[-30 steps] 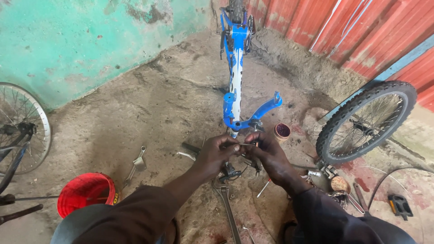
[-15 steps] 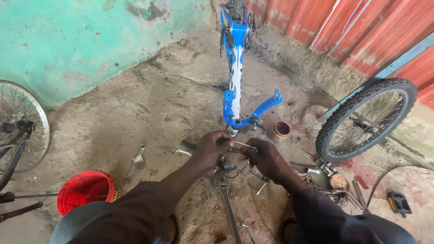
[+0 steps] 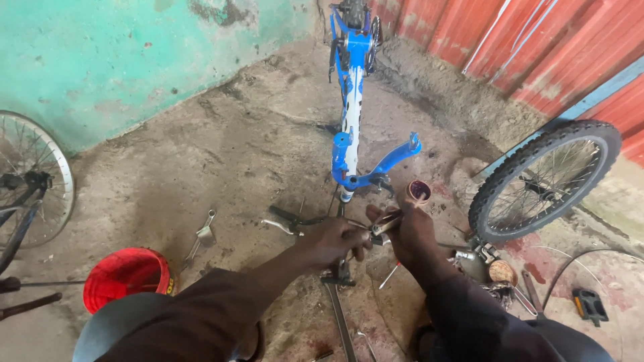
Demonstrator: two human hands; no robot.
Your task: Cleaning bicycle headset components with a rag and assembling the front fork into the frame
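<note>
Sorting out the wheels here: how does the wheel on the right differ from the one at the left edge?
The right wheel carries a thick black knobby tyre; the left wheel shows a bare silvery rim. The right wheel is wholly in view, leaning by the red wall; the left wheel is cut off by the picture's edge, near the green wall. Both are spoked.

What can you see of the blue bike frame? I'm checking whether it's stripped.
The blue frame lies along the dirt floor, running away from the camera toward the wall corner. It looks like painted metal, blue with white patches. No wheel is fitted at the near end, where a blue fork-like arm juts right. The far end carries dark parts, too small to tell. Both hands work just below its near end; contact is unclear.
</note>
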